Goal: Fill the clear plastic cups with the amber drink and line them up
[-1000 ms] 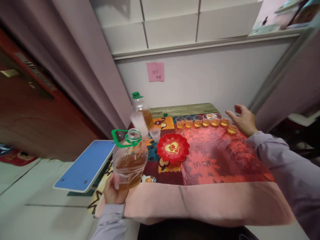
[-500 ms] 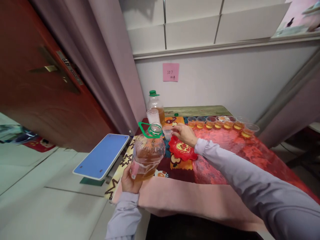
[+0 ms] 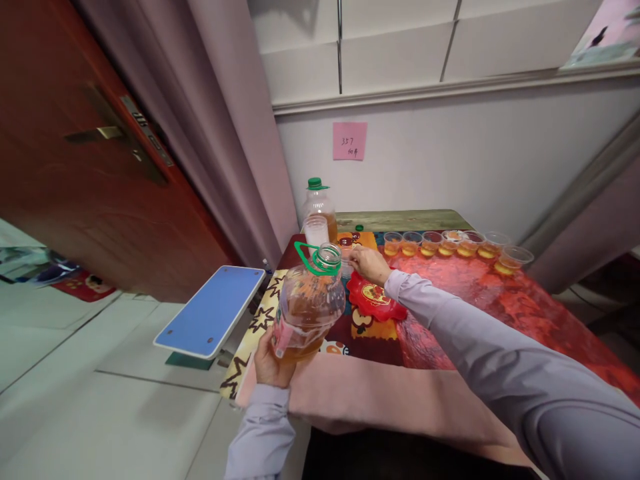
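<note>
My left hand [image 3: 273, 360] is wrapped round the lower side of a big clear jug [image 3: 310, 303] of amber liquid. The jug leans to the right, its uncapped mouth ringed by a green handle. Just beyond that mouth, my right hand [image 3: 370, 265] pinches a clear plastic cup [image 3: 347, 265], which the jug's neck partly hides. Below the right hand lies a red scalloped dish [image 3: 373, 297] with a gold print. A stack of clear cups [image 3: 317, 232] stands behind the jug, in front of a second jug [image 3: 327, 219] with a green cap.
Several cups of amber liquid [image 3: 429, 244] stand in a row at the table's back right. A loose green cap [image 3: 359, 228] lies near the back edge. Left of the table is a blue-topped stool [image 3: 213, 310]. A wall [image 3: 425, 153] rises behind.
The jug's mouth has come closer to the cup in my right hand and now covers part of it. The whole view has shifted slightly.
</note>
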Demonstrator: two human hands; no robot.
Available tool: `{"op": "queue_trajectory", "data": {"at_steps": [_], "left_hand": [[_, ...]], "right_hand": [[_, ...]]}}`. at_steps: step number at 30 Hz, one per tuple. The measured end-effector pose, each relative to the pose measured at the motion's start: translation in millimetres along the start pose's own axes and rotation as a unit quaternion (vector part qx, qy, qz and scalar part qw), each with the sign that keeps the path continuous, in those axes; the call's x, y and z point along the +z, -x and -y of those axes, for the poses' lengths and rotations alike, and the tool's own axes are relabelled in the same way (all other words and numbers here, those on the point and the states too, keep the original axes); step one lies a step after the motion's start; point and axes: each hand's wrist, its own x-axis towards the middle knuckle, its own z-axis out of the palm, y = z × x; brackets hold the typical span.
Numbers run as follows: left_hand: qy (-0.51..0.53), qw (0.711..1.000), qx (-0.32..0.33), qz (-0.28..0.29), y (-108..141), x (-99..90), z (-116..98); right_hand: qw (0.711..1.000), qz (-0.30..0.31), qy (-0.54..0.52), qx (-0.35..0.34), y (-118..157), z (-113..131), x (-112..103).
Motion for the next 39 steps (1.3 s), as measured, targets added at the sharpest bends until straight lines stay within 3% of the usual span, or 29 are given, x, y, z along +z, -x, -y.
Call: {"op": "queue_trajectory", "data": {"at_steps": [4, 11, 16, 19, 22, 27, 32, 39], "left_hand": [[0.049, 0.996, -0.066, -0.035, 3, 4.0, -3], [0.083, 0.995, -0.045, -0.027, -1, -0.8, 1], [0.054, 0.997, -0.053, -0.034, -7, -7.9, 2], [0.039, 0.998, -0.043, -0.037, -9, -8.5, 3], [0.033, 0.998, -0.044, -0.029, -10, -7.9, 3], [0.054, 0.996, -0.04, -0.05, -11, -6.1, 2], [0.06, 0.997, -0.031, -0.042, -12, -4.9, 2], [0.037, 0.999, -0.019, -0.007, -16, -13.5, 1]], "right_hand": [[1.0, -0.027, -0.015, -0.002, -3, -3, 3], [0.991, -0.113, -0.067, -0.008, -2, -3, 2], [0.973, -0.201, -0.107, -0.037, 1, -10, -35], [0.955, -0.255, -0.124, -0.085, 21, -23, -59], [0.962, -0.225, -0.106, -0.11, 56, -41, -63], [0.984, -0.146, -0.081, -0.069, 106, -65, -24], [0.993, -0.099, -0.06, -0.035, 118, -71, 3], [0.992, -0.098, -0.07, -0.045, 126, -69, 3]]}}
